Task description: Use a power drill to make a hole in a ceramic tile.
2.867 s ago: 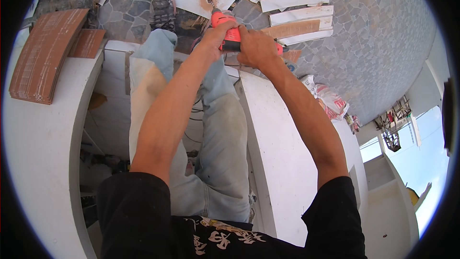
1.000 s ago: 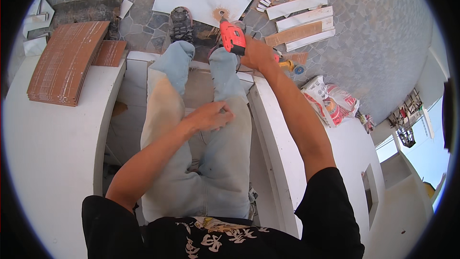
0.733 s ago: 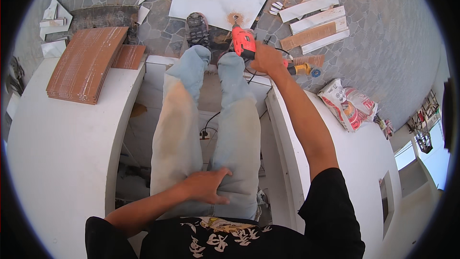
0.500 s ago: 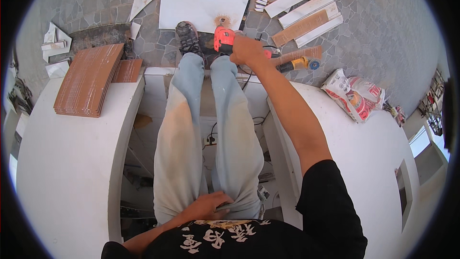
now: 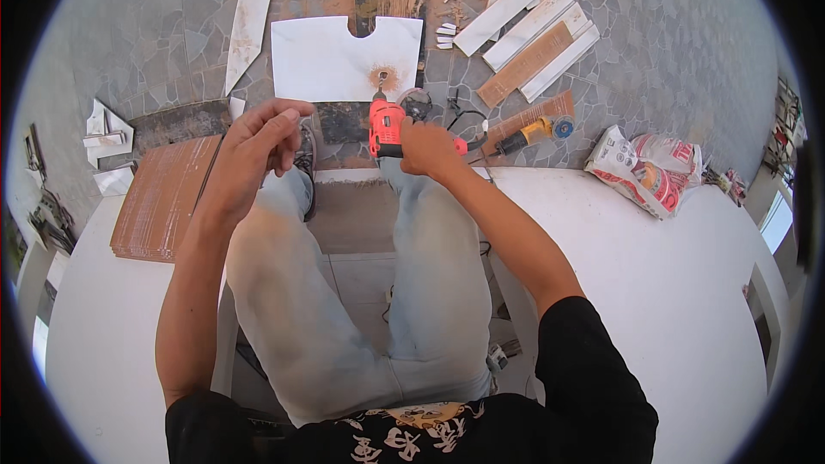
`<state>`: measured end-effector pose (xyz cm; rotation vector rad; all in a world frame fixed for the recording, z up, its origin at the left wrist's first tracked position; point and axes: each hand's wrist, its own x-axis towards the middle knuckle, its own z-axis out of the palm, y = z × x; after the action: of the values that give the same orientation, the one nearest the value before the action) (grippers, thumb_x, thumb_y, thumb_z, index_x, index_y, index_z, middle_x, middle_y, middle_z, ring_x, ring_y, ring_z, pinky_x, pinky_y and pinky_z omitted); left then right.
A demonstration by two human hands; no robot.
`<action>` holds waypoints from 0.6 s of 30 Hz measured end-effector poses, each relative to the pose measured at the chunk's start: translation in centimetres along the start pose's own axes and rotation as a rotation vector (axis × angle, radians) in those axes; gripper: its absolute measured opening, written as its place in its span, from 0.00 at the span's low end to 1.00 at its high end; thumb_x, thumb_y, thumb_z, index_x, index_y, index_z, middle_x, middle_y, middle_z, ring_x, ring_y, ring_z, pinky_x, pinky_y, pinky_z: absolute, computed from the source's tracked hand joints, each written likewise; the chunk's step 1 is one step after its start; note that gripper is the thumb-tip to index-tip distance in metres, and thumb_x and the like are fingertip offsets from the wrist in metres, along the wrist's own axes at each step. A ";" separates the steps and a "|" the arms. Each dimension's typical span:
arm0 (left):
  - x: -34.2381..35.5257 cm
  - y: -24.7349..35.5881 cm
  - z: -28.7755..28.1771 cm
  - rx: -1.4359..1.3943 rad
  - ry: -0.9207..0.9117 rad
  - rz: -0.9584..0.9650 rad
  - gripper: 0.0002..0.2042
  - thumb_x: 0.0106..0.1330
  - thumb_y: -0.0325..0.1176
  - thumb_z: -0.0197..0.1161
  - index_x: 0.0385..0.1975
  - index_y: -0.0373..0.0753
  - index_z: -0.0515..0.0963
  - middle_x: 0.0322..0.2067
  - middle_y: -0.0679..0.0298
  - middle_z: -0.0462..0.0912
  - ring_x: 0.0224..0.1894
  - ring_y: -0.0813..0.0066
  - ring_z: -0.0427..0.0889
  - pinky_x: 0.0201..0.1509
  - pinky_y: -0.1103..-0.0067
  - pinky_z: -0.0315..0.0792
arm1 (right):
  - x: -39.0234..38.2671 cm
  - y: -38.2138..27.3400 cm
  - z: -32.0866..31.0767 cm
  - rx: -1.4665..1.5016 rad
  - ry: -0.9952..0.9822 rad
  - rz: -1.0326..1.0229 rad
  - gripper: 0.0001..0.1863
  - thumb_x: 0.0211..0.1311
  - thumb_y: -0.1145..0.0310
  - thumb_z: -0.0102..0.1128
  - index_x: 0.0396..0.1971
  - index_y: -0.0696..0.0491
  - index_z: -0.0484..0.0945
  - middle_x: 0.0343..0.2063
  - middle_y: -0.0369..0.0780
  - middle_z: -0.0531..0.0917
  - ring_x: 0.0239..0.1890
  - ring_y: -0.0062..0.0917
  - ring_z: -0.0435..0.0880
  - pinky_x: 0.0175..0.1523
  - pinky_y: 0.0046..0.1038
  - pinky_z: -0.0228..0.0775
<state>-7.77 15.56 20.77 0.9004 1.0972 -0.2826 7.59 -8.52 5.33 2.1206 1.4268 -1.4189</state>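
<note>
My right hand (image 5: 425, 146) is wrapped round a red and black power drill (image 5: 386, 122). The drill's bit points away from me, close to a hole ringed with brown dust in a white tile (image 5: 314, 62). A half-round notch is cut in the tile's far edge. Raised over my left knee, my left hand (image 5: 260, 142) holds nothing, its fingers bent and somewhat apart. It is nearest to a stack of brown-backed tiles (image 5: 163, 198), which it partly covers in view. Just right of the drill lies a round, disc-shaped part (image 5: 417, 101).
A yellow angle grinder (image 5: 537, 131) with a blue disc lies on a brown strip to the right. Cut tile strips (image 5: 541, 47) lie beyond it. A white and red bag (image 5: 644, 170) rests on the right white ledge (image 5: 619, 266). A long tile offcut (image 5: 251, 26) lies far left.
My left hand has risen from my lap to above my left knee. The drill has drawn back toward me from the tile. My legs have bent and spread, and the view has shifted.
</note>
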 end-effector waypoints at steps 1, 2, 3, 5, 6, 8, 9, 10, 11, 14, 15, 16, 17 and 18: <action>3.8 -1.2 -1.3 0.032 -0.026 -0.075 0.13 0.74 0.38 0.53 0.50 0.39 0.80 0.26 0.72 0.75 0.25 0.86 0.71 0.29 0.86 0.65 | 0.0 0.7 0.4 -0.008 -0.019 -0.008 0.28 0.41 0.66 0.71 0.44 0.62 0.73 0.38 0.51 0.84 0.39 0.44 0.86 0.45 0.39 0.81; 7.7 -3.3 -3.0 0.084 -0.050 -0.147 0.14 0.74 0.38 0.52 0.49 0.39 0.80 0.26 0.72 0.76 0.25 0.85 0.72 0.29 0.85 0.66 | 0.1 1.1 0.6 -0.013 -0.003 -0.004 0.28 0.41 0.66 0.71 0.44 0.62 0.73 0.38 0.51 0.84 0.39 0.44 0.86 0.45 0.39 0.81; 12.0 -6.0 -4.4 0.134 -0.080 -0.216 0.14 0.74 0.38 0.51 0.48 0.39 0.80 0.27 0.71 0.77 0.25 0.84 0.73 0.30 0.85 0.67 | 0.4 1.4 0.3 -0.048 -0.006 -0.045 0.31 0.40 0.67 0.71 0.47 0.62 0.72 0.37 0.50 0.84 0.41 0.43 0.86 0.44 0.40 0.81; 19.1 -11.2 -4.9 0.223 -0.197 -0.293 0.14 0.74 0.38 0.50 0.47 0.39 0.80 0.27 0.70 0.78 0.26 0.81 0.76 0.33 0.82 0.71 | 0.1 2.2 -0.2 -0.086 -0.019 -0.074 0.34 0.40 0.67 0.71 0.50 0.62 0.70 0.37 0.49 0.84 0.42 0.43 0.85 0.44 0.40 0.81; 21.4 -13.2 -4.0 0.185 -0.200 -0.354 0.14 0.74 0.39 0.51 0.46 0.39 0.80 0.28 0.69 0.78 0.28 0.80 0.77 0.34 0.81 0.72 | 0.0 2.8 -1.1 -0.088 -0.019 -0.093 0.35 0.40 0.69 0.71 0.52 0.62 0.69 0.37 0.48 0.84 0.43 0.42 0.85 0.44 0.40 0.80; 26.2 -17.7 -1.6 0.074 -0.245 -0.466 0.17 0.73 0.45 0.53 0.48 0.39 0.79 0.31 0.67 0.80 0.33 0.76 0.80 0.38 0.78 0.73 | 0.1 4.2 -2.2 -0.130 -0.031 -0.103 0.38 0.38 0.71 0.71 0.56 0.60 0.68 0.37 0.46 0.83 0.44 0.40 0.83 0.43 0.40 0.80; 28.2 -20.2 -0.7 -0.001 -0.279 -0.528 0.20 0.72 0.49 0.55 0.50 0.39 0.78 0.33 0.64 0.80 0.36 0.73 0.81 0.40 0.75 0.74 | 0.3 4.7 -2.4 -0.164 -0.049 -0.104 0.40 0.38 0.72 0.71 0.58 0.59 0.68 0.37 0.45 0.83 0.44 0.40 0.83 0.42 0.39 0.79; 29.3 -21.8 0.9 -0.095 -0.334 -0.577 0.26 0.70 0.55 0.55 0.54 0.38 0.75 0.37 0.62 0.80 0.40 0.69 0.81 0.44 0.72 0.74 | 0.1 5.0 -2.9 -0.173 -0.053 -0.085 0.40 0.38 0.72 0.71 0.58 0.59 0.68 0.37 0.45 0.83 0.44 0.40 0.83 0.42 0.39 0.79; 29.8 -23.1 1.8 -0.189 -0.368 -0.624 0.32 0.68 0.61 0.56 0.59 0.38 0.71 0.40 0.59 0.80 0.43 0.65 0.81 0.48 0.70 0.74 | 0.6 5.0 -3.4 -0.195 -0.115 -0.081 0.41 0.37 0.73 0.71 0.59 0.58 0.67 0.36 0.45 0.83 0.44 0.39 0.83 0.41 0.39 0.78; 30.6 -24.9 3.1 -0.431 -0.484 -0.655 0.41 0.67 0.68 0.53 0.68 0.40 0.59 0.51 0.52 0.76 0.54 0.56 0.77 0.60 0.62 0.69 | 1.9 5.3 -4.8 -0.249 -0.209 -0.087 0.42 0.36 0.73 0.71 0.60 0.58 0.67 0.35 0.46 0.82 0.43 0.39 0.83 0.38 0.38 0.77; 31.6 -25.3 3.4 -0.428 -0.498 -0.643 0.41 0.67 0.68 0.53 0.68 0.40 0.59 0.51 0.52 0.76 0.54 0.56 0.77 0.60 0.62 0.69 | 2.1 5.4 -5.0 -0.265 -0.250 -0.121 0.42 0.36 0.73 0.71 0.60 0.58 0.67 0.34 0.45 0.82 0.43 0.39 0.83 0.37 0.37 0.76; 32.5 -26.0 3.4 -0.504 -0.502 -0.588 0.39 0.69 0.66 0.52 0.68 0.40 0.59 0.53 0.51 0.75 0.55 0.56 0.77 0.60 0.61 0.70 | 2.3 5.2 -5.3 -0.274 -0.271 -0.113 0.42 0.36 0.73 0.70 0.60 0.58 0.67 0.33 0.46 0.81 0.41 0.41 0.83 0.37 0.39 0.76; 33.2 -26.6 3.3 -0.579 -0.505 -0.531 0.36 0.71 0.64 0.50 0.67 0.41 0.59 0.55 0.51 0.74 0.55 0.56 0.77 0.60 0.61 0.70 | 2.5 5.1 -5.4 -0.287 -0.260 -0.109 0.42 0.36 0.73 0.70 0.60 0.58 0.67 0.33 0.46 0.81 0.41 0.41 0.83 0.37 0.39 0.76; 34.4 -27.0 3.3 -0.647 -0.514 -0.531 0.27 0.74 0.57 0.52 0.60 0.42 0.68 0.51 0.56 0.77 0.54 0.60 0.78 0.60 0.62 0.70 | 2.6 5.0 -5.5 -0.244 -0.268 -0.119 0.41 0.36 0.73 0.70 0.59 0.58 0.67 0.32 0.46 0.81 0.39 0.42 0.83 0.37 0.41 0.75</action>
<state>-6.13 3.75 -21.38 -0.0611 0.8394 -0.5228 15.00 -6.06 4.55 1.6556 1.5486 -1.4232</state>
